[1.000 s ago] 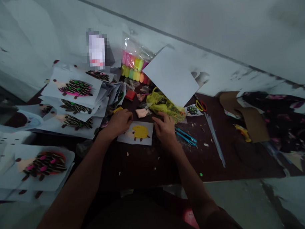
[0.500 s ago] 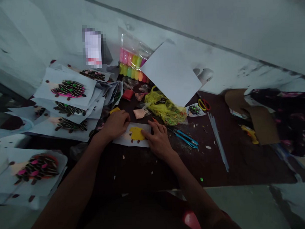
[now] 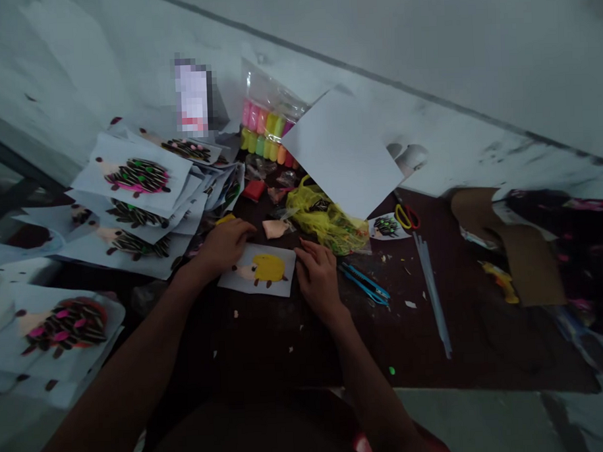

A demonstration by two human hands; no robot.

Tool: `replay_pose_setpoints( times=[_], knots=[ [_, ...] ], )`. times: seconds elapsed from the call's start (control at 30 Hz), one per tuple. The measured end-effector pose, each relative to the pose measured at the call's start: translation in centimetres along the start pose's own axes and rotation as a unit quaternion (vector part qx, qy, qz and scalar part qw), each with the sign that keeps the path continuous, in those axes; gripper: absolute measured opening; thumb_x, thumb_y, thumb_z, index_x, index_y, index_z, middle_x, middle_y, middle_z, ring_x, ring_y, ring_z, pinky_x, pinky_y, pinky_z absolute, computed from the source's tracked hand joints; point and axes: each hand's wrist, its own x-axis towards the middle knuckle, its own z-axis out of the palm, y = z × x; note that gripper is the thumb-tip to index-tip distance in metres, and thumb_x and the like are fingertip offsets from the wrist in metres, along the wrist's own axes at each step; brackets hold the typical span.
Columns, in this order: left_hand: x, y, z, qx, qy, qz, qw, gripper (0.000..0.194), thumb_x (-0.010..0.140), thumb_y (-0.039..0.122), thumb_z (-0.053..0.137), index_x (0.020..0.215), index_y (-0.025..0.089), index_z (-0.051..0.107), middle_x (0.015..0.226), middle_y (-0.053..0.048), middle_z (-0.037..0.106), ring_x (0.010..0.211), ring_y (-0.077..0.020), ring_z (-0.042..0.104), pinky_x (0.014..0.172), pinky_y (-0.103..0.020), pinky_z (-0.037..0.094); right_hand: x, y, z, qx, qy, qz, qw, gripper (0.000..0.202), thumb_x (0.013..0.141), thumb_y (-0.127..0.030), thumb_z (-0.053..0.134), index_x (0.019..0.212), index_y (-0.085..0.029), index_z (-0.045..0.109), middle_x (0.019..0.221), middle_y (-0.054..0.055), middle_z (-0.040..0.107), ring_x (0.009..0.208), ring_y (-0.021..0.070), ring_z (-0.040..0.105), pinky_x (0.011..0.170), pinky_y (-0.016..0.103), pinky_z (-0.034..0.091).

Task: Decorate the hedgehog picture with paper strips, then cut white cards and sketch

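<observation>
While the left hand (image 3: 224, 245) and right hand (image 3: 319, 278) flank an animal card (image 3: 278, 285), fingers half-curled, grip unclear, a clear bag (image 3: 264, 89) holds colorful packets (image 3: 261, 122). Dark pieces (image 3: 320, 205) show inside a yellow bag (image 3: 338, 231).

From here the yellow bag (image 3: 325, 218) looks like thin, crinkled plastic with a slight sheen. The clear pouch (image 3: 272, 95) is glossy plastic, catching white glints. The big blank sheet (image 3: 346, 152) is smooth, matt paper, and so is the small card (image 3: 229, 278) under the yellow shape (image 3: 269, 268), itself matt. The dark tabletop (image 3: 266, 346) has a dull finish, and the brown piece (image 3: 533, 264) resembles matt cardboard.
</observation>
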Motion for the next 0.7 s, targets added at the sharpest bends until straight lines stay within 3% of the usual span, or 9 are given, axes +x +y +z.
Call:
replay_pose_setpoints(
  times=[0.17, 0.33, 0.57, 0.7],
  knots=[
    [0.2, -0.7, 0.2, -0.057, 0.082, -0.027, 0.995, 0.031, 0.090, 0.014, 0.043, 0.097, 0.017, 0.073, 0.101, -0.009, 0.074, 0.097, -0.0234, 0.067, 0.091, -0.037, 0.054, 0.3, 0.4, -0.1, 0.023, 0.040, -0.006, 0.999, 0.024, 0.098, -0.019, 0.053, 0.112, -0.020, 0.073, 0.127, 0.013, 0.065, 0.121, 0.0259, 0.056, 0.105, 0.043, 0.045],
    [0.1, -0.4, 0.3, -0.125, 0.103, -0.045, 0.986, 0.028, 0.088, 0.019, 0.047, 0.098, 0.017, 0.074, 0.100, -0.008, 0.076, 0.093, -0.0221, 0.070, 0.087, -0.035, 0.055, 1.9, 0.5, -0.5, 0.010, 0.045, -0.012, 0.999, 0.018, 0.098, -0.020, 0.056, 0.089, -0.020, 0.071, 0.111, 0.011, 0.069, 0.107, 0.0246, 0.060, 0.096, 0.040, 0.047],
    [0.2, 1.7, -1.0, -0.195, 0.093, -0.086, 0.972, 0.033, 0.090, 0.023, 0.044, 0.105, 0.016, 0.072, 0.082, -0.005, 0.074, 0.075, -0.0180, 0.068, 0.073, -0.029, 0.052, 4.8, 0.7, 0.6, -0.034, 0.054, -0.007, 0.998, 0.021, 0.100, -0.022, 0.053, 0.092, -0.018, 0.072, 0.109, 0.012, 0.068, 0.105, 0.0253, 0.057, 0.094, 0.039, 0.045],
    [0.8, 2.6, -2.3, -0.195, 0.080, -0.074, 0.975, 0.033, 0.087, 0.023, 0.045, 0.103, 0.015, 0.073, 0.071, -0.001, 0.069, 0.064, -0.0164, 0.061, 0.063, -0.026, 0.047, 5.9, 0.6, 1.2, -0.083, 0.069, 0.035, 0.993, 0.024, 0.098, -0.017, 0.052, 0.114, -0.018, 0.071, 0.123, 0.014, 0.064, 0.115, 0.0279, 0.053, 0.098, 0.042, 0.042]
  ],
)
